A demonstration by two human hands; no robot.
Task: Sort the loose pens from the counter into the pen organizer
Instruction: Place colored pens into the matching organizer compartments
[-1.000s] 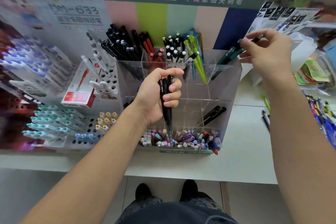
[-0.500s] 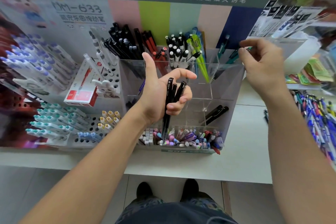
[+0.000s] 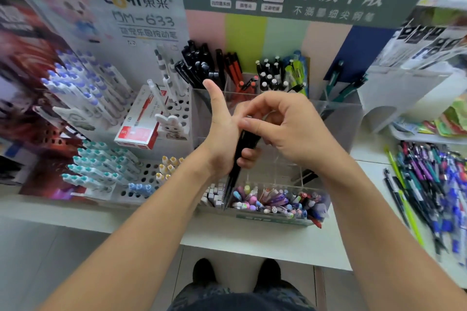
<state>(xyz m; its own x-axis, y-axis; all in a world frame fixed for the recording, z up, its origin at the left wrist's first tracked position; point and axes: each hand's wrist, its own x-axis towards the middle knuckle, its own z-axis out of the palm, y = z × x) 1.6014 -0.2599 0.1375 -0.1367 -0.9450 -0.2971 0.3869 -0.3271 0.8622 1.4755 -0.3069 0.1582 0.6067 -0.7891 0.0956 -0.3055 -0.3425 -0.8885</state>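
The white counter (image 3: 265,242) is taken up mostly by the clear acrylic pen organizer (image 3: 338,121), split into compartments so colours can be kept apart – black, red and green pens are already stood in the back row. A big heap of loose pens (image 3: 429,184) is left lying on the counter off to the right, well apart from the organizer, so plenty of sorting looks undone. A bundle of black pens (image 3: 238,156) is gripped upright in the left hand (image 3: 222,134), tips down in front of the organizer, probably so one can be drawn out. The right hand (image 3: 285,126) is curled over the bundle's top – whether a pen is actually pinched can't be told.
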